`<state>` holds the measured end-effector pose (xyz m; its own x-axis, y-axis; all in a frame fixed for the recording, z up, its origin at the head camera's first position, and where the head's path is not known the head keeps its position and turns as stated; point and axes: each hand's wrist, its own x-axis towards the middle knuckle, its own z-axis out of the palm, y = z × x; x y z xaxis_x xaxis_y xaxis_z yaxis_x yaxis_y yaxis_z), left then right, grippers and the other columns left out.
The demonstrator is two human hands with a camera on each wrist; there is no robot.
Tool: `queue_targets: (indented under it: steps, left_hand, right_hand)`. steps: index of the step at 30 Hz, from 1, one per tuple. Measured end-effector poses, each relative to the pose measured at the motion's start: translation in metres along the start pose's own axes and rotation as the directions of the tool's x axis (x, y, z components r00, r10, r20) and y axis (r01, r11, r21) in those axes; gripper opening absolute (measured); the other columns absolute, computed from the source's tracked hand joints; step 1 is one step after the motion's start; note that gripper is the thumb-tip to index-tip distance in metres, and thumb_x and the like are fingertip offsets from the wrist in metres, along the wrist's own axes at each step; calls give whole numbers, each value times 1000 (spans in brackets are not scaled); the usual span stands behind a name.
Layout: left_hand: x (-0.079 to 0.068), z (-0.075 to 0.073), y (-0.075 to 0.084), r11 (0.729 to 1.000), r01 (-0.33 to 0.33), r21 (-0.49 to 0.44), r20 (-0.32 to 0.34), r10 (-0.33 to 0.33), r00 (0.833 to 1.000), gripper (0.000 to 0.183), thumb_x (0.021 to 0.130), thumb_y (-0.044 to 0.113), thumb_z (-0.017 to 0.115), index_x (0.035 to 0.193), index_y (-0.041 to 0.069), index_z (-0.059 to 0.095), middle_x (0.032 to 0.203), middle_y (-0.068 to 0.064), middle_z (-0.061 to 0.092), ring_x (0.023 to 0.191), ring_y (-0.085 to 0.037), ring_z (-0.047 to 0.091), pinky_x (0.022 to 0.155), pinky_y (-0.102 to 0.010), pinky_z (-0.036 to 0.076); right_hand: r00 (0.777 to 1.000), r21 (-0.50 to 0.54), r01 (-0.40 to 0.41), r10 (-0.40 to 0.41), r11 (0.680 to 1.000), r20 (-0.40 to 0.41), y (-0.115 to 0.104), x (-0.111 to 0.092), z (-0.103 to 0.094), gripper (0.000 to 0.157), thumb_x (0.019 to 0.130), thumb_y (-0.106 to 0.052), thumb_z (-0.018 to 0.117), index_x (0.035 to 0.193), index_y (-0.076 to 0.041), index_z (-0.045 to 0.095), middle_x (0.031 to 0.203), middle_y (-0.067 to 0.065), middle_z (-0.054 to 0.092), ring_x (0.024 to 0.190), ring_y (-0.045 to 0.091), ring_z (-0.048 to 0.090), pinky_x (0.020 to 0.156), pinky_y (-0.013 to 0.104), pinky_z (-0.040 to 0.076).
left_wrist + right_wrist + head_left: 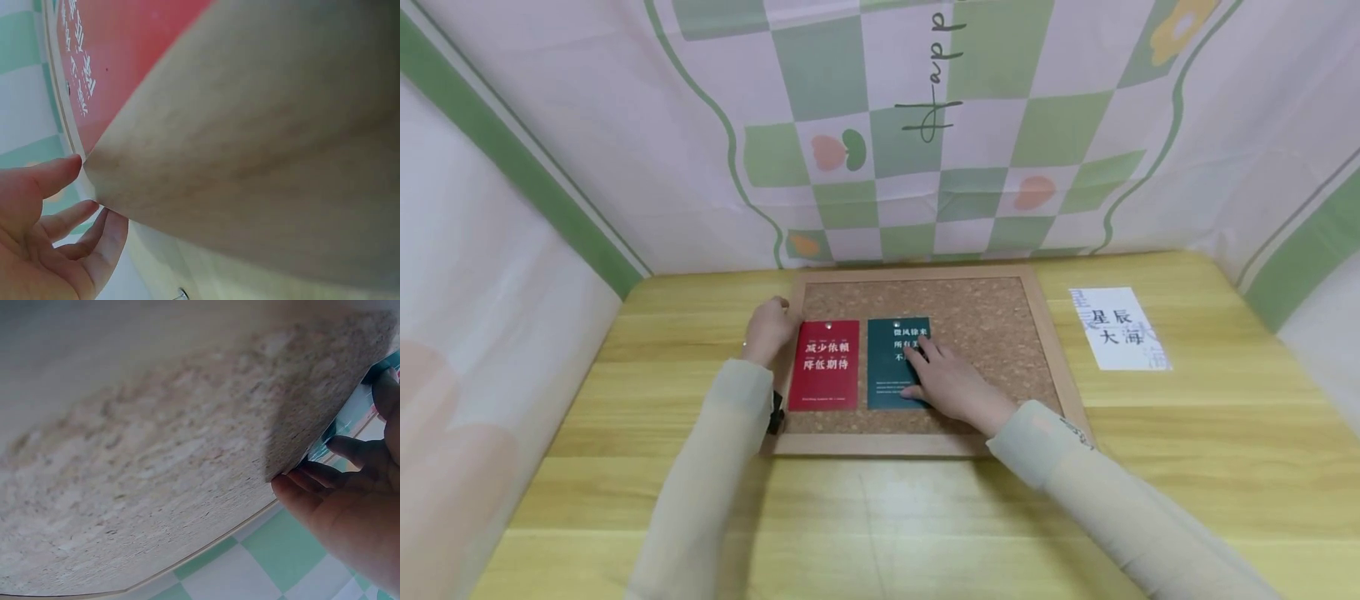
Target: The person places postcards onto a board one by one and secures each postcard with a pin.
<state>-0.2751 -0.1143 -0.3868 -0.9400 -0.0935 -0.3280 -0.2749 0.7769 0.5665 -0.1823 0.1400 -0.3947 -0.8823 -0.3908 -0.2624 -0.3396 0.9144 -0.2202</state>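
A cork board (977, 308) in a light wooden frame lies on the table. Its left frame edge is pinched by my left hand (767, 332), with the thumb on the face and fingertips (112, 237) along the side. Beside that hand, a red card (824, 392) with white writing lies on the cork. To its right is a dark green card (887, 396), also with white writing. My right hand (955, 385) rests with spread fingers on the green card's right part, covering some of its writing. Each card has a small round spot at its top.
A white card (1116, 304) with black writing lies on the wooden table (1210, 467), right of the board. A small metal pin (181, 294) shows near the left hand. Behind the table hangs a cloth (827, 75) with green checks.
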Motion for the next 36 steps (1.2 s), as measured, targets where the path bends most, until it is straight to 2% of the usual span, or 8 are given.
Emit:
queue_targets:
  steps: [6,16,20,24,27,32,34,36]
  left_hand:
    - [0,2,0,1000,21,11,11,-21,1000,52,100,25,45,144,-2,35,145,-22,42,129,-37,47,104,-48,44]
    - [0,-1,-3,998,62,0,16,-62,998,46,96,20,53,135,-4,45,134,-24,52,121,-36,53,101,-47,46]
    - [0,-3,-4,998,49,39,18,-49,999,49,96,21,55,136,-5,44,136,-24,51,122,-37,52,103,-48,44]
    - [1,-4,0,995,15,97,-8,-14,1000,46,95,20,55,133,-6,48,133,-25,54,117,-37,56,100,-47,46]
    - [2,-4,5,992,2,128,-26,1,1000,43,95,19,56,129,-6,51,130,-24,57,113,-36,59,98,-46,48]
    - [2,-3,7,992,3,129,-36,2,999,44,94,20,57,130,-5,51,130,-23,57,114,-36,58,99,-47,47]
    - [2,-3,7,992,5,124,-32,-1,999,46,95,21,57,132,-5,50,133,-24,55,116,-36,57,101,-47,46]
    - [2,-4,7,992,8,125,-22,-5,1000,48,96,23,56,133,-5,48,134,-23,54,119,-36,56,102,-47,45]
  right_hand:
    - [1000,10,-6,6,1000,10,1,-1,0,70,95,-44,53,147,-2,33,152,27,28,140,44,30,111,55,34]
    - [1000,7,28,-28,1000,4,-1,0,5,70,95,-45,52,146,-1,34,151,28,30,139,44,31,111,54,34]
    - [999,48,32,-33,998,6,-1,1,6,71,94,-45,54,146,-1,35,151,29,29,140,45,30,113,54,32]
    - [998,41,63,-62,997,-24,3,3,2,69,92,-44,58,142,0,40,145,28,38,133,43,39,109,51,38]
    - [996,27,89,-89,996,-33,8,5,-4,66,92,-43,58,140,0,44,141,27,43,129,42,44,106,51,41]
    - [997,153,61,-66,986,30,13,6,-19,60,96,-35,56,142,1,41,146,26,40,135,41,40,110,51,36]
    - [998,186,54,-59,981,18,19,5,-28,55,96,-30,56,140,2,43,143,25,45,132,39,45,109,50,39]
    - [999,199,49,-45,979,-28,28,3,-38,48,96,-24,57,135,3,48,136,23,53,125,37,52,105,50,43]
